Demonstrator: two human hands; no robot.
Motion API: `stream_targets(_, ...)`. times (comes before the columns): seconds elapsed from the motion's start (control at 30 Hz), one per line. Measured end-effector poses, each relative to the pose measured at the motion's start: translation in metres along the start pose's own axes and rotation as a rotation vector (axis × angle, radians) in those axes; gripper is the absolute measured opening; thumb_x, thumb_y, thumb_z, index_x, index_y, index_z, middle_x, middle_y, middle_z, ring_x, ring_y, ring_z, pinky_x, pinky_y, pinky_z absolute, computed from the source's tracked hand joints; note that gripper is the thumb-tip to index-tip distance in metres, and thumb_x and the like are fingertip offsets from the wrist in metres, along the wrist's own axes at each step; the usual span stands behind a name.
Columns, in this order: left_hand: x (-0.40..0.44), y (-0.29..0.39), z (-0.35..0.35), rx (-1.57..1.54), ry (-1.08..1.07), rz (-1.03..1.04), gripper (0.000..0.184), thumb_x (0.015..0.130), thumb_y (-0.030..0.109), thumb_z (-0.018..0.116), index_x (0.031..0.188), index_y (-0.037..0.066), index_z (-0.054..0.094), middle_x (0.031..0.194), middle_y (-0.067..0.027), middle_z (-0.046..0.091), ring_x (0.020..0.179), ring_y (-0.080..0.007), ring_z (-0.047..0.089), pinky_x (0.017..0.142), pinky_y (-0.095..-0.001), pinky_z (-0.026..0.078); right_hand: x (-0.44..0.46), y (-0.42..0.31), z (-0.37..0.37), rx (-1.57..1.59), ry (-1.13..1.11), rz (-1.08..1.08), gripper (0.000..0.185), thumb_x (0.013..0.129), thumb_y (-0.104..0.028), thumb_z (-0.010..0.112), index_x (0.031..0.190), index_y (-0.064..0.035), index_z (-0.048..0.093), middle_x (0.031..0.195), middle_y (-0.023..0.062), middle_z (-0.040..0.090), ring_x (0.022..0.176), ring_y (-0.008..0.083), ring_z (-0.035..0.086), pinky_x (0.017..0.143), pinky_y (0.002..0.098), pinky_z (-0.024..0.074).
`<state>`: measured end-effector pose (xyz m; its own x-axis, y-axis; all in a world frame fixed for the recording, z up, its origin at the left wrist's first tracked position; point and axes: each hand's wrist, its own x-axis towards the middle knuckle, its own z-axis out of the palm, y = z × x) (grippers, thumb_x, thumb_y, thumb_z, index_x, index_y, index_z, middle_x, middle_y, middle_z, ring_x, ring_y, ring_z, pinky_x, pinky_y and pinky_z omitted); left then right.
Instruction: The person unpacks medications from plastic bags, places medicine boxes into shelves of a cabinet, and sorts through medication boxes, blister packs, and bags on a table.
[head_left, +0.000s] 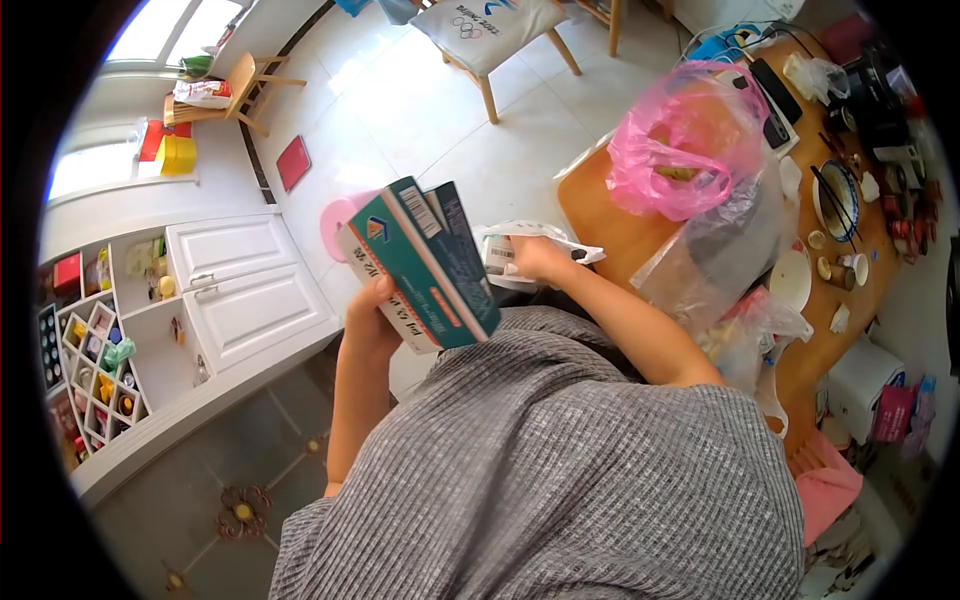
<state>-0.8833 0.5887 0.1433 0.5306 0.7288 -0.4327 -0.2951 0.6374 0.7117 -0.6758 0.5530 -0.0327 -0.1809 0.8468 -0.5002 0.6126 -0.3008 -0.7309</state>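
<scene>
My left hand (372,318) grips green and white medicine boxes (415,265), held tilted in front of my body. Behind them, within the same hold, stands a darker box (465,245). To the right, my right hand (538,258) reaches into the mouth of a white plastic bag (580,252). Its fingers close on a small white box (499,250) with a barcode, partly inside the bag. The fingertips are hidden.
A wooden table (600,230) on my right carries a pink plastic bag (685,140), a bowl with chopsticks (838,200) and cups. A pink bin (338,225) stands on the floor beyond the boxes. White cabinets (245,320) line the left; a chair (490,45) is ahead.
</scene>
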Motion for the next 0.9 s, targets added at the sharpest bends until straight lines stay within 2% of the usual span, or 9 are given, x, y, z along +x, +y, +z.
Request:
stream_targets(0.13,-0.003,0.012,-0.029,-0.073,-0.068,0.034,0.055,0.075,0.028,0.069,0.117,-0.004,0.051,0.107,-0.0182,0.062,0.09,-0.0272,0.065,0.072,-0.0377,0.057,-0.031,-0.029,-0.024,0.008,0.15,-0.216,0.047,0.067,-0.005,0.063,0.113,0.0025,0.053,0.11,0.0212,0.059,0.101,0.0351,0.058,0.089,0.0389,0.0454)
stream_targets(0.27,-0.004,0.012,-0.042,-0.129,-0.094,0.091,0.052,0.078,0.026,0.067,0.118,-0.004,0.051,0.108,-0.0187,0.062,0.089,-0.0268,0.066,0.071,-0.0364,0.057,-0.038,-0.038,-0.028,0.188,0.288,-0.367,0.051,0.068,0.001,0.061,0.118,0.0023,0.049,0.108,0.0221,0.059,0.101,0.0365,0.057,0.088,0.0384,0.0461)
stream_targets(0.5,-0.006,0.004,-0.044,-0.088,-0.075,0.317,0.05,0.082,0.029,0.063,0.118,-0.004,0.051,0.107,-0.0177,0.062,0.089,-0.027,0.066,0.073,-0.0362,0.057,-0.063,-0.064,-0.034,0.204,0.553,-0.652,0.046,0.067,0.006,0.062,0.112,-0.0004,0.05,0.108,0.0197,0.057,0.096,0.0372,0.058,0.08,0.0398,0.0488)
stream_targets(0.53,-0.003,0.002,-0.044,-0.048,0.014,0.339,0.062,0.079,0.039,0.064,0.121,-0.004,0.049,0.111,-0.0191,0.06,0.091,-0.0279,0.065,0.078,-0.0388,0.056,-0.067,-0.068,-0.035,0.175,0.628,-0.693,0.046,0.067,0.006,0.062,0.111,-0.0016,0.051,0.109,0.0188,0.056,0.095,0.0371,0.058,0.079,0.0403,0.0491)
stream_targets(0.63,0.0,0.005,-0.016,-0.025,-0.126,0.428,0.075,0.073,0.049,0.065,0.126,-0.001,0.046,0.117,-0.0212,0.055,0.099,-0.0288,0.061,0.084,-0.0422,0.053,-0.072,-0.068,-0.03,0.148,0.714,-0.731,0.044,0.067,0.005,0.062,0.109,-0.0055,0.052,0.11,0.0167,0.054,0.092,0.0357,0.057,0.077,0.0403,0.0492)
stream_targets(0.67,0.002,0.004,-0.022,-0.024,-0.214,0.417,0.084,0.069,0.058,0.065,0.129,0.003,0.045,0.122,-0.0226,0.052,0.106,-0.0294,0.057,0.092,-0.0454,0.046,-0.074,-0.066,-0.028,0.151,0.72,-0.728,0.044,0.067,0.005,0.062,0.108,-0.0069,0.053,0.111,0.0161,0.053,0.092,0.035,0.057,0.077,0.0401,0.0492)
stream_targets(0.73,0.002,0.006,-0.027,0.024,-0.29,0.413,0.085,0.067,0.061,0.065,0.13,0.008,0.046,0.126,-0.0229,0.048,0.111,-0.0312,0.05,0.099,-0.0456,0.037,-0.077,-0.062,-0.024,0.044,0.788,-0.749,0.044,0.068,0.004,0.062,0.109,-0.0096,0.054,0.111,0.0151,0.053,0.094,0.0315,0.057,0.078,0.0381,0.0487)
stream_targets(0.87,0.005,0.023,-0.003,0.0,-0.5,0.389,0.048,0.07,0.042,0.075,0.105,0.012,0.063,0.126,-0.0133,0.052,0.113,-0.0269,0.05,0.104,-0.0387,0.034,-0.084,-0.06,-0.019,-0.051,0.928,-0.802,0.043,0.07,0.001,0.063,0.109,-0.0134,0.055,0.113,0.0124,0.053,0.096,0.0265,0.057,0.079,0.0346,0.0476)
stream_targets(0.9,0.007,0.029,0.003,0.005,-0.531,0.343,0.028,0.071,0.029,0.077,0.093,0.014,0.068,0.123,-0.0081,0.055,0.113,-0.0235,0.051,0.106,-0.0352,0.033,-0.086,-0.059,-0.019,-0.056,0.942,-0.81,0.044,0.07,0.001,0.064,0.11,-0.014,0.055,0.114,0.0119,0.053,0.097,0.0259,0.057,0.079,0.0343,0.0474)
